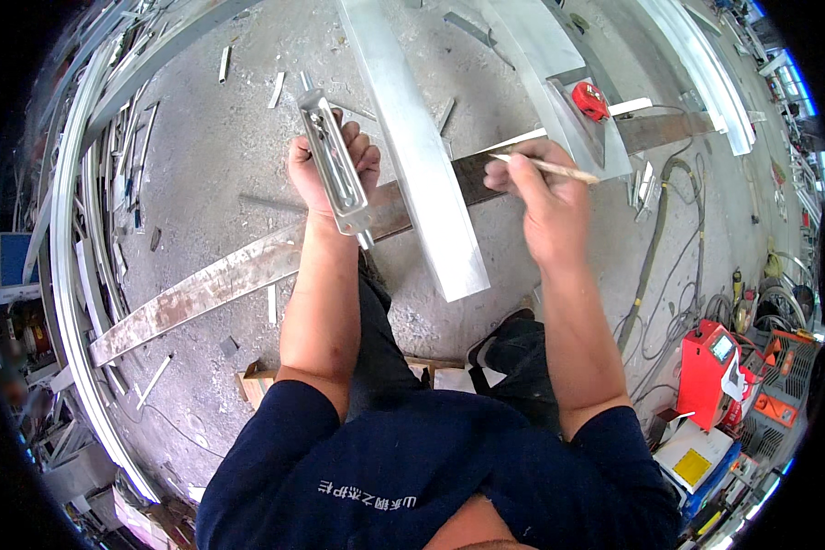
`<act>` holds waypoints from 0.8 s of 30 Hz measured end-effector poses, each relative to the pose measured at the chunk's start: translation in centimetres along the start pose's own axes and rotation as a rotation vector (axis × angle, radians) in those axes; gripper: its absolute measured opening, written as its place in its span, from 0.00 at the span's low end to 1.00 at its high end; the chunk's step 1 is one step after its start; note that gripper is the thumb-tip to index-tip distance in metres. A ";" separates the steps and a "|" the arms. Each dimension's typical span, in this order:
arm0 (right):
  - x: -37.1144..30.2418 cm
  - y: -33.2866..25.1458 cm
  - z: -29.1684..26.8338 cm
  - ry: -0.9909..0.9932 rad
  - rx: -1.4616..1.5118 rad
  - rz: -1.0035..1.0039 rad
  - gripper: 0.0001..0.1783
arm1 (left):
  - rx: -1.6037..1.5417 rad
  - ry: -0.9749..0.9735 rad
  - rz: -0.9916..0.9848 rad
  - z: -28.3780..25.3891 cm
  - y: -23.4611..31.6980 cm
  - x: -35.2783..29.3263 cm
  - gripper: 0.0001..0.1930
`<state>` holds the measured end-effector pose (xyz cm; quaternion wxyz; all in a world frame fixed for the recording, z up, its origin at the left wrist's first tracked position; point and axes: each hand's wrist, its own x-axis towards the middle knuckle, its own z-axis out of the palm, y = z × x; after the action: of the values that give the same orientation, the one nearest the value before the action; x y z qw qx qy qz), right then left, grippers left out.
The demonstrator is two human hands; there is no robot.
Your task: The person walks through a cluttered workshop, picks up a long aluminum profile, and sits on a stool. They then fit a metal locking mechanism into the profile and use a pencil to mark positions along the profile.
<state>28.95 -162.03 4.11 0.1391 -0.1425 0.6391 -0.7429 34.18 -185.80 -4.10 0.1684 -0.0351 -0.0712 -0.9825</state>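
Note:
My left hand (pixel 359 154) is closed around a long grey metal housing (pixel 336 165), an open-faced trough with rounded ends and a short rod sticking out of each end. Small parts show inside the trough; its exact kind I cannot make out. In my right hand (pixel 552 197) a pale pencil-like stick (pixel 564 170) is pinched, its thin tip pointing left. Between the hands lies a wide silvery metal profile (pixel 422 174), running away from me. It rests across a rusty steel beam (pixel 220 289).
A red tape measure (pixel 590 101) and a triangular set square (pixel 577 119) lie on a second wide profile (pixel 533 46) at the right. Long rails (pixel 71 247) and scraps line the left. Cables (pixel 655 238) and a red machine (pixel 706 371) stand right.

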 end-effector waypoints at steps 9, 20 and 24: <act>0.4 0.4 1.4 -0.040 -0.056 -0.070 0.13 | 0.596 0.295 0.017 2.0 0.2 -1.8 0.18; -5.3 -0.7 -1.2 -0.026 -0.237 -0.032 0.16 | 1.836 0.174 0.031 10.0 -3.4 -2.0 0.28; -6.1 -0.3 -0.7 -0.192 -0.443 -0.288 0.27 | 2.143 0.222 0.175 10.6 -4.9 -1.9 0.33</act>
<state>34.30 -158.99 4.10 0.0575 -0.3283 0.7431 -0.5803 34.77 -179.05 5.62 0.1867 0.2146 -0.8752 -0.3914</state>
